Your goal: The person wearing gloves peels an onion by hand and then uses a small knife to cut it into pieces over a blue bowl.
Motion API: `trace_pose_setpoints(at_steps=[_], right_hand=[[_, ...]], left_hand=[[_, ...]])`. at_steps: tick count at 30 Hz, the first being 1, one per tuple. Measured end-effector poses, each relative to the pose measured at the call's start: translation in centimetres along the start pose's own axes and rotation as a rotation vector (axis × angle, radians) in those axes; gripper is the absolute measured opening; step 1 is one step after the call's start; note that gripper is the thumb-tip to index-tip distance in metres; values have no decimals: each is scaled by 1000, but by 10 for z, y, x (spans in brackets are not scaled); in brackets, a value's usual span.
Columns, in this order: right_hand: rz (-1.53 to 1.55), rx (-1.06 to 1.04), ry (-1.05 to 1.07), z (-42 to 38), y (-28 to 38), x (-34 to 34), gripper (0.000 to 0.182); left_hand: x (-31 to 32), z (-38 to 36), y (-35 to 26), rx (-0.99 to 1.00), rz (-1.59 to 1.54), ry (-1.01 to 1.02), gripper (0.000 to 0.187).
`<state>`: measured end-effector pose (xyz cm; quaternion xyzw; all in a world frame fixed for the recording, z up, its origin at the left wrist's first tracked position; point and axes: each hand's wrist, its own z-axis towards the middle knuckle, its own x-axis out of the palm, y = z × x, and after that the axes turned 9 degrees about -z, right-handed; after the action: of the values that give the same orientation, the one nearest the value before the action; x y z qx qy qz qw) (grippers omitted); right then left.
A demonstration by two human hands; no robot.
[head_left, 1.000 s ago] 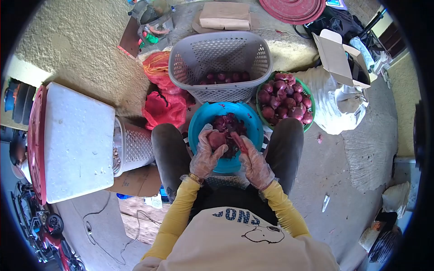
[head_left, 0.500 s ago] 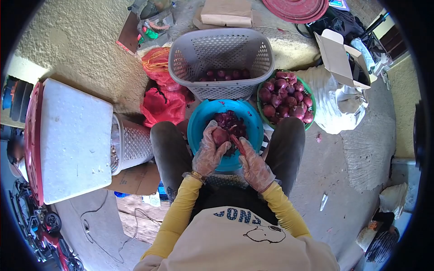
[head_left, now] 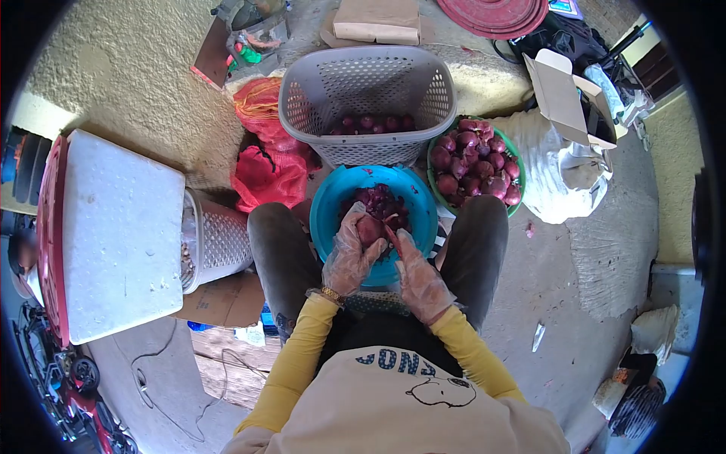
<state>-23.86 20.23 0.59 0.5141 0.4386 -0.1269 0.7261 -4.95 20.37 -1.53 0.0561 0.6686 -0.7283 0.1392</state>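
Note:
A red onion is held in my left hand, which wears a clear plastic glove, above the near part of a blue basin. My right hand, gloved too, is closed round a red-handled tool, perhaps a knife, whose tip meets the onion's right side. Dark purple onion skins lie in the basin beyond my hands. The tool's blade is too small to make out.
Behind the basin stands a grey basket with onions inside. Right of it is a green basket piled with red onions, beside a white sack. Red net bags and a white foam box are at left.
My right hand has shifted slightly left and up, bringing the tool closer against the onion. The onion has turned a little in my left hand.

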Motion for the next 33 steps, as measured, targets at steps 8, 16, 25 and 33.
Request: trace_pose_setpoints(at_steps=[8, 16, 25, 33], right_hand=[[5, 20, 9, -4, -5, 7, 59], [49, 40, 29, -4, -11, 13, 60], [17, 24, 40, -2, -21, 21, 59], [89, 98, 104, 2, -21, 15, 57]], left_hand=[[4, 1, 15, 51, 63, -62, 68], [4, 1, 10, 33, 83, -91, 70], [2, 2, 3, 21, 207, -42, 67], [4, 3, 9, 20, -43, -94, 64]])
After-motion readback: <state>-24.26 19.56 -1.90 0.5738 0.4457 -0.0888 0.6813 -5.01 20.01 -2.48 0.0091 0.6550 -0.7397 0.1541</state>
